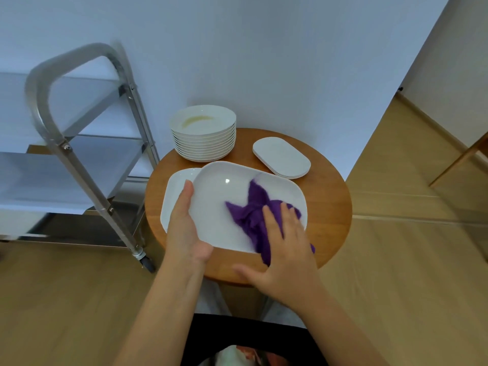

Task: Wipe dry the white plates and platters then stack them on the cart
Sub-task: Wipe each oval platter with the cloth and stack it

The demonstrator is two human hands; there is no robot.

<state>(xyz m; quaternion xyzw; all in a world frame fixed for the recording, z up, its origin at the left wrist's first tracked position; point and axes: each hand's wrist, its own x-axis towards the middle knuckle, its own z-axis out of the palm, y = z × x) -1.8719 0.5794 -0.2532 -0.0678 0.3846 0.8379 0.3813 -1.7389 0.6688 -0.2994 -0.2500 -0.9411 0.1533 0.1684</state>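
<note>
A round wooden table (330, 207) stands against a pale wall (264, 48), on a light wood-grain floor (409, 273). On the near half of the table a large white platter (219, 207) is tilted up off a second platter (175, 199), which lies flat beneath it and shows at its left edge. The left hand (184, 225) grips the raised platter's left rim, the palm against the edge and the fingers out of sight behind it. The right hand (285, 249) lies flat with fingers straight, pressing a crumpled purple cloth (253, 212) into the platter's right half; the cloth's tail hangs over the near rim.

At the back of the table, by the wall, is a stack of round plates (203, 136), about 10 high; the top 1 holds a yellowish smear. Right of that stack sit 2 small oblong platters (281, 161), 1 on the other.

Left of the table is a steel cart (87, 154) with a looped handle, flat shelves and a caster on the floor. Right of the table, a wooden leg (459, 159) slants along the frame edge.
</note>
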